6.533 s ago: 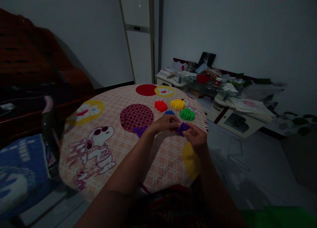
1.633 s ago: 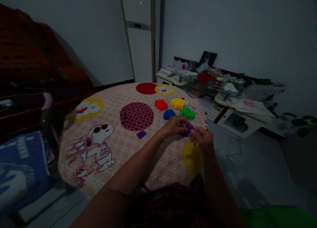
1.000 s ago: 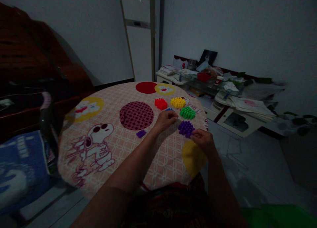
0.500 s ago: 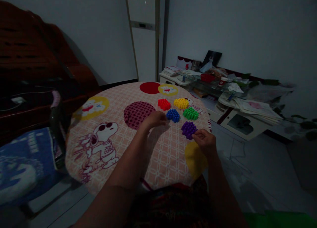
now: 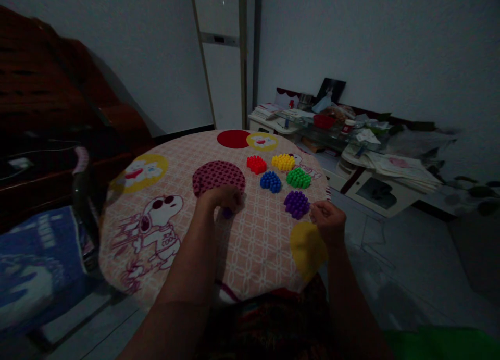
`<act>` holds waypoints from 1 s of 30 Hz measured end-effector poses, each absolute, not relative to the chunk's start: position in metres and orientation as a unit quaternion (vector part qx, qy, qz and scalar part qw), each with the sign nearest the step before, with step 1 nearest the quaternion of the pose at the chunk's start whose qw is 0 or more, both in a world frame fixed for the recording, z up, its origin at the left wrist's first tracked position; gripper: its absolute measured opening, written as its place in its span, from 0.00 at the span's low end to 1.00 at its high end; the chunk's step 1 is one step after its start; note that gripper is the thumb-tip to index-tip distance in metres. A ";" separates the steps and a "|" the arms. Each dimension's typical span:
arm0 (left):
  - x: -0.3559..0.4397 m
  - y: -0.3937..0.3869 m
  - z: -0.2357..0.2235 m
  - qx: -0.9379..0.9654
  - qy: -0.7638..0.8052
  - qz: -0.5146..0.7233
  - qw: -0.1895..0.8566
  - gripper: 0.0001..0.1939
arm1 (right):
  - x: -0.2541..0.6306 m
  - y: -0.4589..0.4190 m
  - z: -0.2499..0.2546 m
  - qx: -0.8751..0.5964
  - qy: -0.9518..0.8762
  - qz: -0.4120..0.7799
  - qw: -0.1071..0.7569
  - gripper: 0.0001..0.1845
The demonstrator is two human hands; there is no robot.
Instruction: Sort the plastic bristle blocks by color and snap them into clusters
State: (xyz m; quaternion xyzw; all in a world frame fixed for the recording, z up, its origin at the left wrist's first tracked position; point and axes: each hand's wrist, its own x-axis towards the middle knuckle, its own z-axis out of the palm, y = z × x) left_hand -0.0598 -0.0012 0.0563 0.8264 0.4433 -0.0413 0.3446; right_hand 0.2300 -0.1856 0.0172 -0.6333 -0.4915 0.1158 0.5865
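On a round table [image 5: 167, 167] with a cartoon-dog cloth lie knobbly brick clusters: red [image 5: 256, 164], yellow [image 5: 283, 162], blue [image 5: 271, 181], green [image 5: 298, 178] and purple [image 5: 296, 203]. My left hand [image 5: 221, 198] is curled over a small loose purple brick [image 5: 227, 212] on the cloth, left of the clusters. My right hand [image 5: 329, 222] rests loosely closed at the table's right edge, just right of the purple cluster and no longer touching it.
A low glass stand [image 5: 332, 136] cluttered with papers and a red bowl stands behind the table on the right. A dark wooden sofa [image 5: 47, 115] and a blue cushion [image 5: 31, 256] are at the left. A white cabinet [image 5: 222, 58] stands against the back wall.
The purple cluster, earlier held in both hands, was set down beside the others. My left hand then moved left to the loose purple brick. My right hand drew back from the cluster.
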 end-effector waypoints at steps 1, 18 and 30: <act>-0.055 -0.002 0.056 0.828 0.428 -0.018 0.361 0.08 | 0.228 -0.186 0.019 -0.632 -0.487 0.124 0.590 0.15; 0.067 -0.075 0.052 0.727 0.125 0.331 0.589 0.13 | 0.199 -0.186 0.025 -0.606 -0.489 0.284 0.559 0.15; 0.067 -0.063 0.041 0.743 0.202 0.437 0.465 0.13 | 0.240 -0.200 0.041 -0.677 -0.467 0.148 0.550 0.17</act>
